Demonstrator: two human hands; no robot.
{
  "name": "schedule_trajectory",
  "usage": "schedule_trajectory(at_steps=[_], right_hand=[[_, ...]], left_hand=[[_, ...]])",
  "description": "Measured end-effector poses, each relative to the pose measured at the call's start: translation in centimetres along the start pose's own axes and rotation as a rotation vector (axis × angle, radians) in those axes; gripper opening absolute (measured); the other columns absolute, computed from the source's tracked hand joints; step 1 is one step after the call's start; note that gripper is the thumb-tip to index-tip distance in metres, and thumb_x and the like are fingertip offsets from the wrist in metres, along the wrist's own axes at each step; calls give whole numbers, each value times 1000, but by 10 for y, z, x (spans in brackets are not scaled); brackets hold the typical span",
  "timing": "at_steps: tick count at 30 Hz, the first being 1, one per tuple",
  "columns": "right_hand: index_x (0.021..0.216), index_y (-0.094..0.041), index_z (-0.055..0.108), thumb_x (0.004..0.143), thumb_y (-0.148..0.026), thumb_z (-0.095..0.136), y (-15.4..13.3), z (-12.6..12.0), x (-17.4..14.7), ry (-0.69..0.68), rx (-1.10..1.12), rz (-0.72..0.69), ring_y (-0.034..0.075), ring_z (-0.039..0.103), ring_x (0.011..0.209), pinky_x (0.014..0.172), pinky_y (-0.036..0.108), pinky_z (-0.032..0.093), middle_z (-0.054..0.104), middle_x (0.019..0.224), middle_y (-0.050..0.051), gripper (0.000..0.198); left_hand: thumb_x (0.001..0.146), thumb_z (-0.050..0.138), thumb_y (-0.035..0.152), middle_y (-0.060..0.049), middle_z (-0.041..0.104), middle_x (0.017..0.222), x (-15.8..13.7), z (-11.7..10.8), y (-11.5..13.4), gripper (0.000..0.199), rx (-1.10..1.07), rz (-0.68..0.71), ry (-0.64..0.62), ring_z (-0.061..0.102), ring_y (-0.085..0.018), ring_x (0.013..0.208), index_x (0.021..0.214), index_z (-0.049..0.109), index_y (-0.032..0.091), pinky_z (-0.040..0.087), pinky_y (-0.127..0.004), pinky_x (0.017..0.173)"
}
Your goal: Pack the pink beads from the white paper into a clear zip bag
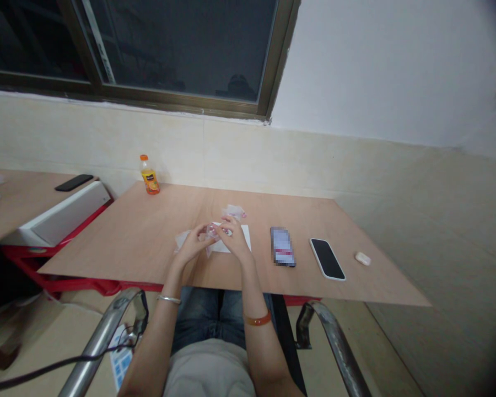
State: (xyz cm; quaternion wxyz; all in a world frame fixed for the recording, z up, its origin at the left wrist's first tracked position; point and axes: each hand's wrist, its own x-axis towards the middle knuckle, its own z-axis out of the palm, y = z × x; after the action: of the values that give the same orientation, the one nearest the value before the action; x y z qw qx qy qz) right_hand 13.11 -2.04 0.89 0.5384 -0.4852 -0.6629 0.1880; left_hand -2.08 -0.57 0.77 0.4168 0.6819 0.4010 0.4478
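Note:
Above the table's near middle my hands come close together. My left hand (pixel 193 243) is closed, its thumb and fingers around a small clear plastic piece (pixel 211 230) with pinkish spots. My right hand (pixel 235 238) has bent fingers that meet the same plastic from the other side; a small pale bit with dark marks shows at its fingers, too small to name. Under the hands lies a white sheet of paper (pixel 246 234). Crumpled clear plastic wrapping (pixel 235 212) with pink marks sits just beyond them, and another pale plastic piece (pixel 182 239) lies left of the paper.
On the wooden table (pixel 182 207), a lit phone (pixel 282 247), a white-edged phone (pixel 327 259) and a small white case (pixel 362 258) lie to the right. An orange-capped juice bottle (pixel 150 175) stands far left. Metal armrests (pixel 107 336) flank me; a white box (pixel 66 212) sits between the tables.

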Motion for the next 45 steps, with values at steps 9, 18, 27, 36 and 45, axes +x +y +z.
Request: schedule_trajectory(at_steps=[9, 18, 27, 36, 45], right_hand=[[80, -17, 65, 84, -35, 51, 2, -1, 5, 88, 112, 84, 17, 57, 91, 84, 30, 45, 63, 95, 7, 23], [91, -16, 64, 75, -16, 54, 62, 6, -20, 90, -214, 301, 18, 59, 90, 82, 30, 46, 65, 95, 7, 19], [105, -14, 66, 74, -13, 58, 83, 19, -35, 23, -371, 353, 22, 59, 99, 88, 32, 44, 66, 106, 11, 32], [104, -17, 65, 74, -12, 53, 91, 26, -39, 126, -210, 333, 18, 61, 90, 84, 29, 46, 68, 99, 7, 33], [103, -15, 62, 74, -27, 59, 26, 1, -7, 288, 263, 250, 19, 62, 97, 84, 33, 49, 67, 105, 10, 32]], left_hand=[[64, 74, 39, -11, 66, 107, 2, 1, -4, 50, -28, -31, -13, 60, -23, 97, 105, 62, 13, 46, -34, 86], [62, 75, 36, -10, 66, 104, 2, 3, -1, 49, -53, -60, 7, 62, -22, 94, 103, 62, 13, 48, -33, 83], [64, 74, 37, -9, 66, 107, 3, 4, -4, 48, -14, -43, -12, 61, -22, 97, 104, 62, 15, 48, -33, 86], [63, 74, 37, -10, 65, 108, 4, 4, -7, 49, -2, -46, -12, 61, -22, 98, 105, 62, 15, 47, -34, 88], [64, 74, 35, -9, 67, 104, 3, 7, 2, 42, -64, -33, -54, 61, -22, 95, 100, 65, 16, 48, -34, 86]])
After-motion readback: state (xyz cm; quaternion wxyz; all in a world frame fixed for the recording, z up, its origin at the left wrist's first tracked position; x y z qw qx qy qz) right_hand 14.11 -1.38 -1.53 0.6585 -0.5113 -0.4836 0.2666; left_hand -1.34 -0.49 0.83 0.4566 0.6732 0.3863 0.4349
